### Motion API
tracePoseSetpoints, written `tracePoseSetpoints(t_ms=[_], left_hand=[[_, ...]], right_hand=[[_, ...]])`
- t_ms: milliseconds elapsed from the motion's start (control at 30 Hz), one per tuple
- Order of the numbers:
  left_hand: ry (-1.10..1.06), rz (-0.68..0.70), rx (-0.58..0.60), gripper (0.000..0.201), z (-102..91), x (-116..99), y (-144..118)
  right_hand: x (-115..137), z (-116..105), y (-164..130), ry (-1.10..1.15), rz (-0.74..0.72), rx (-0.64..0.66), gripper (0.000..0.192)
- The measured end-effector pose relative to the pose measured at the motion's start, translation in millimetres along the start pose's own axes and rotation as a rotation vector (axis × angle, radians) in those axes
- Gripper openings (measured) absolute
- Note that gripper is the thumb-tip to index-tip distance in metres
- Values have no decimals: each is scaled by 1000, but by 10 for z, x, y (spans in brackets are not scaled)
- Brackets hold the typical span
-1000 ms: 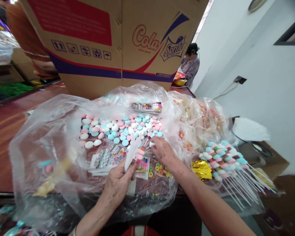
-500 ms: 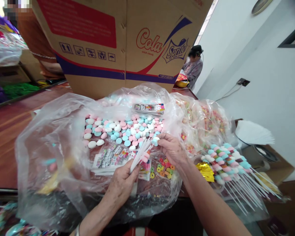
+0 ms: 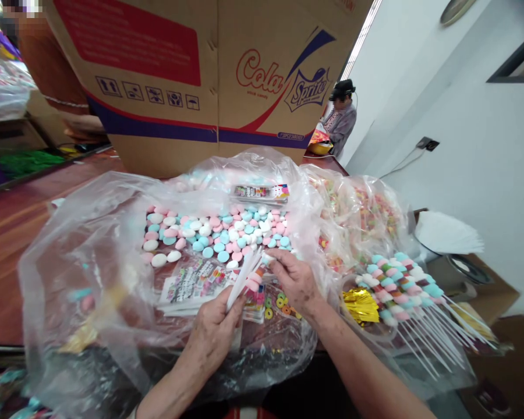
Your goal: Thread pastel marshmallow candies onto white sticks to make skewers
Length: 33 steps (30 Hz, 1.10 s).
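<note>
A bundle of thin white sticks (image 3: 244, 273), smooth and straight, fans upward from the left hand (image 3: 213, 331), whose fingers are closed round its lower end; a few pink and blue pieces are already threaded near the tips. The right hand (image 3: 294, 279) pinches a small pale candy (image 3: 267, 258) against the stick tips, thumb and fingers pressed together on it. Both work over a crinkled clear plastic bag (image 3: 91, 244) spread open on the reddish wooden table (image 3: 13, 227), holding a heap of matte, pillowy round candies (image 3: 218, 230) in pink, white and pale blue, plus glossy printed cards (image 3: 192, 282) and tiny coloured rings (image 3: 279, 302). To the right lie finished skewers (image 3: 402, 288) beside crumpled gold foil (image 3: 361, 304). Behind stands a cardboard box (image 3: 209, 81) printed "Cola" and "Sprite".
</note>
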State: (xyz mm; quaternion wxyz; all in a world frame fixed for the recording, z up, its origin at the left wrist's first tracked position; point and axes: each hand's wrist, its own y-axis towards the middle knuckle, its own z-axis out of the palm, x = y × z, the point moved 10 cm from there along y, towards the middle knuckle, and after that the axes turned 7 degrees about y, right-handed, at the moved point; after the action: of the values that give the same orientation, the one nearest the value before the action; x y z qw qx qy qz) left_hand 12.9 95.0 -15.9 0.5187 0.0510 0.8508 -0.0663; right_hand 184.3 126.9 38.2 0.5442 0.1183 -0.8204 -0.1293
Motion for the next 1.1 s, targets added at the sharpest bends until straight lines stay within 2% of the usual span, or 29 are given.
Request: tracePoseSetpoints(t_ms=[233, 400, 500, 567, 633, 700, 833, 967, 1100], left_hand=[[-13, 7, -29, 31, -11, 63, 8], [-19, 4, -89, 30, -72, 73, 13], [-11, -5, -111, 31, -90, 104, 3], [-14, -14, -133, 32, -109, 133, -8], [-19, -10, -149, 32, -123, 139, -17], [-8, -4, -143, 33, -120, 129, -21], [18, -23, -128, 34, -116, 131, -23], [23, -17, -111, 37, -108, 122, -21], [-3, 4, -98, 38, -94, 81, -17]], right_hand=[[195, 250, -142, -151, -189, 34, 33], [282, 345, -182, -139, -189, 125, 36], [307, 178, -66, -126, -135, 189, 37], [195, -91, 82, -189, 4, 146, 38], [84, -338, 212, -388, 105, 117, 33], [-17, -394, 284, -621, 140, 204, 27], [-213, -130, 231, -1002, 98, 453, 27], [-296, 72, 181, -1202, 64, 476, 32], [-311, 145, 182, -1186, 42, 529, 32]])
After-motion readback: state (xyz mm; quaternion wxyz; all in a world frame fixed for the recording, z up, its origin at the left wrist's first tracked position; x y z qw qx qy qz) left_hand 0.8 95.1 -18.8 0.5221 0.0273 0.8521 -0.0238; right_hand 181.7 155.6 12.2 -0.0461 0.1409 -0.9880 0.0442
